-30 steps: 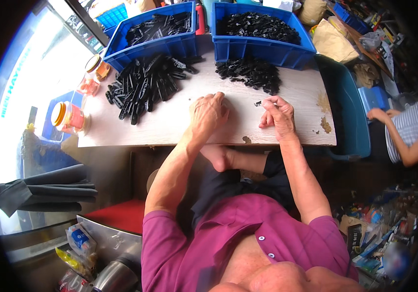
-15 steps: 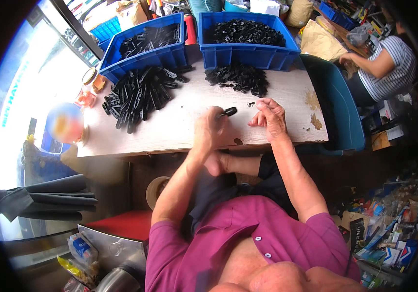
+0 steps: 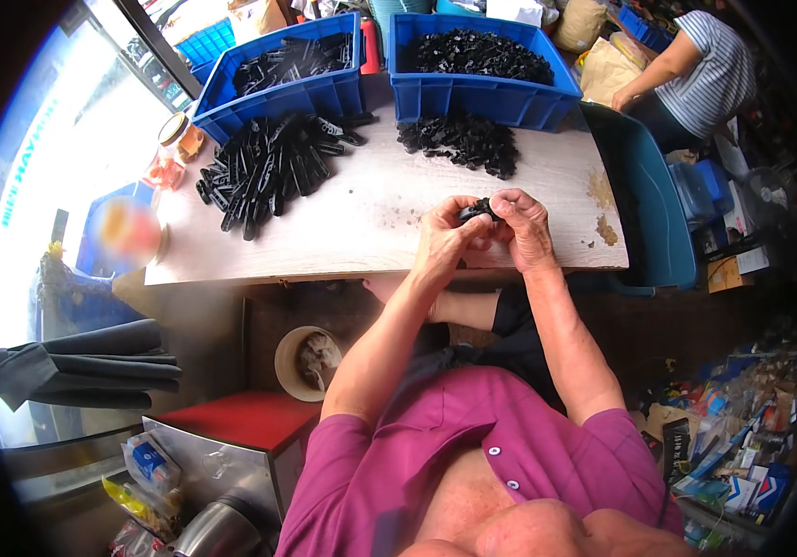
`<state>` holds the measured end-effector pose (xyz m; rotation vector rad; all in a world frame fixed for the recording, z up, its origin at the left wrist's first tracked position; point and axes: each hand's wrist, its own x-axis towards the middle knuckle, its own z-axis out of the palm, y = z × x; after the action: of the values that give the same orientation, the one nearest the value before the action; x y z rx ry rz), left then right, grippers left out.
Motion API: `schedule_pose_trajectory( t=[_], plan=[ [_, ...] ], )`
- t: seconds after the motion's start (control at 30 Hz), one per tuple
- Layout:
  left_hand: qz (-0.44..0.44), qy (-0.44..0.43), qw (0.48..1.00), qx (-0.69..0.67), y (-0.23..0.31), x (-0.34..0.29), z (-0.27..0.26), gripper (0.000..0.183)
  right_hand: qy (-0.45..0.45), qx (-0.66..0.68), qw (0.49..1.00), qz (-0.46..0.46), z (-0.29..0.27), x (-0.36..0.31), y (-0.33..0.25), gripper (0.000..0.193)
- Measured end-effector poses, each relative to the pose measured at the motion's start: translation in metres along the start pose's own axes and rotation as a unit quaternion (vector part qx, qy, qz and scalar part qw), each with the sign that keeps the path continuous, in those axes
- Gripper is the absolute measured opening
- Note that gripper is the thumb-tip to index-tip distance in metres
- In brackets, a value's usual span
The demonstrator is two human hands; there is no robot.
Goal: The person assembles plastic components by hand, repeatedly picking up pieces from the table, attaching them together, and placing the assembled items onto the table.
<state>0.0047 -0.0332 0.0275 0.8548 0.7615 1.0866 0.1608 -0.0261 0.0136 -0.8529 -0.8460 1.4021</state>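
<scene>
My left hand [image 3: 447, 237] is closed around a black elongated plastic part [image 3: 475, 211], held just above the near right area of the table. Thumb and fingers of my right hand [image 3: 527, 228] pinch at the right end of that part, where a small black piece sits partly hidden by the fingertips. The two hands touch there. Beyond them lies a pile of small black plastic pieces [image 3: 468, 144]. A heap of long black plastic parts [image 3: 273, 172] covers the left side of the table.
Two blue crates, one with long black parts [image 3: 199, 116] and one with small pieces [image 3: 482, 100], stand along the far side of the pale table [image 3: 352, 237]. A teal tub [image 3: 682, 251] adjoins its right edge. Jars [image 3: 164, 172] stand at left. A person in stripes [image 3: 710, 79] bends nearby.
My left hand has moved right with the black part and now meets my right hand, which had held a small piece apart. The other person has shifted and leans over the tub.
</scene>
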Motion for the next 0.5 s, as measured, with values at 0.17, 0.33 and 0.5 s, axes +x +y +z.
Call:
schedule_pose_trajectory(
  t=[0.17, 0.33, 0.5],
  plan=[
    [0.007, 0.004, 1.0, 0.019, -0.004, 0.005, -0.001, 0.018, 0.002, -0.065, 0.998, 0.011, -0.006, 0.002, 0.0, 0.012],
    [-0.012, 0.022, 0.997, -0.078, -0.006, 0.008, -0.001, 0.015, 0.007, -0.05, 0.999, 0.016, -0.008, 0.005, 0.006, 0.014],
    [-0.014, 0.082, 0.995, -0.057, -0.004, 0.008, 0.006, 0.015, 0.0, -0.07, 0.997, 0.015, -0.006, 0.004, 0.002, 0.013]
  ],
)
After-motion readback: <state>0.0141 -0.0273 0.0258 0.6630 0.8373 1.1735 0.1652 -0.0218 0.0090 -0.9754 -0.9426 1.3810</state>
